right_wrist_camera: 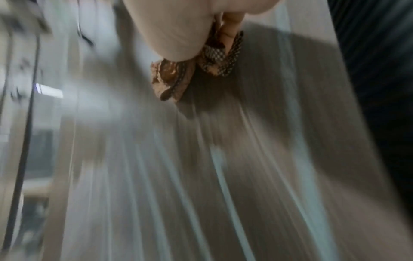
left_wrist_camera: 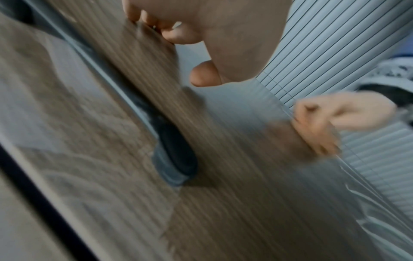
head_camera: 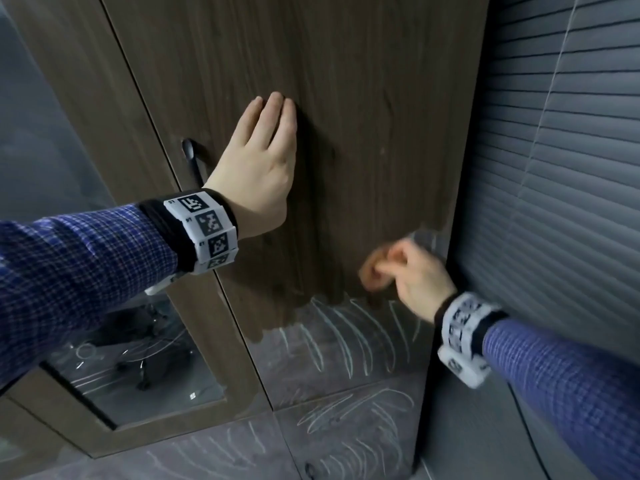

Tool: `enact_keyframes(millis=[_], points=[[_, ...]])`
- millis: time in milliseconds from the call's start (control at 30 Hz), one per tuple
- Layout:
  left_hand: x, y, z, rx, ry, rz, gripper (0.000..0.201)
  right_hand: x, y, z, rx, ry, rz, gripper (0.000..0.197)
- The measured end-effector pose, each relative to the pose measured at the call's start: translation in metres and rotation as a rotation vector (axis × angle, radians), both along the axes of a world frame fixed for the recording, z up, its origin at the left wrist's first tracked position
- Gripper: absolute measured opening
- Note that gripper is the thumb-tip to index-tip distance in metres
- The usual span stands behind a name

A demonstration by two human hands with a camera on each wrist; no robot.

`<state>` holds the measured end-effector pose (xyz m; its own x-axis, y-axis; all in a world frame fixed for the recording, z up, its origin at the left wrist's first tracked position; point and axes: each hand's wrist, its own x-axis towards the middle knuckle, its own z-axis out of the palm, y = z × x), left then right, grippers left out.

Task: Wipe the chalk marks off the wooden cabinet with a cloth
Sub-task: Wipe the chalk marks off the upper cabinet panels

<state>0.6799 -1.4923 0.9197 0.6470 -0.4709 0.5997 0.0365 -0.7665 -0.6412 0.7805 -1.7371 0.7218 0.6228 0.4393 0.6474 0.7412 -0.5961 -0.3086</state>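
The dark wooden cabinet door [head_camera: 363, 116] fills the head view. White chalk marks [head_camera: 349, 337] cover its lower part, and more chalk marks [head_camera: 353, 410] streak the panel below. My left hand [head_camera: 263, 157] lies flat with straight fingers on the door, right of the black handle [head_camera: 192, 161]. My right hand [head_camera: 412, 275], blurred, grips a bunched brown patterned cloth [head_camera: 372, 275] against the door near its right edge, just above the chalk. The right wrist view shows the cloth [right_wrist_camera: 176, 79] crumpled under my fingers over blurred chalk streaks [right_wrist_camera: 219, 167].
Grey slatted blinds [head_camera: 561, 150] stand right of the cabinet. A second door with a glass pane [head_camera: 131, 355] is on the left. The black handle [left_wrist_camera: 176, 157] sticks out from the door near my left wrist.
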Motion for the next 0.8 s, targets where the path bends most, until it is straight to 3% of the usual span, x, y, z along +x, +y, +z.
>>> enact_keyframes(millis=[67, 167, 233, 333, 467, 500, 567, 667, 800], points=[[0.001, -0.001, -0.002, -0.014, -0.010, 0.000, 0.059, 0.010, 0.002, 0.060, 0.322, -0.054, -0.022, 0.017], [0.002, -0.008, -0.006, -0.061, -0.022, 0.026, 0.062, 0.023, -0.005, 0.103, 0.367, -0.344, -0.025, 0.036], [0.002, -0.015, -0.010, -0.081, -0.015, 0.058, 0.068, 0.029, -0.012, 0.082, 0.311, -0.336, -0.021, 0.037], [0.007, -0.030, -0.023, -0.009, 0.058, 0.039, 0.078, 0.022, -0.027, 0.018, 0.251, -0.213, 0.016, 0.036], [0.022, -0.051, -0.037, 0.071, 0.105, 0.036, 0.079, 0.013, -0.050, -0.069, 0.058, 0.110, -0.016, 0.028], [0.024, -0.054, -0.040, 0.073, 0.102, 0.045, 0.079, 0.012, -0.053, -0.082, 0.017, 0.233, -0.042, 0.021], [0.027, -0.056, -0.042, 0.067, 0.104, 0.048, 0.079, 0.010, -0.055, -0.089, -0.025, 0.317, -0.071, 0.016], [0.027, -0.053, -0.043, 0.055, 0.115, 0.044, 0.078, 0.012, -0.045, -0.042, 0.158, 0.114, -0.027, 0.037], [0.029, -0.052, -0.046, 0.053, 0.116, 0.039, 0.077, 0.030, -0.033, 0.056, 0.420, -0.248, -0.031, 0.036]])
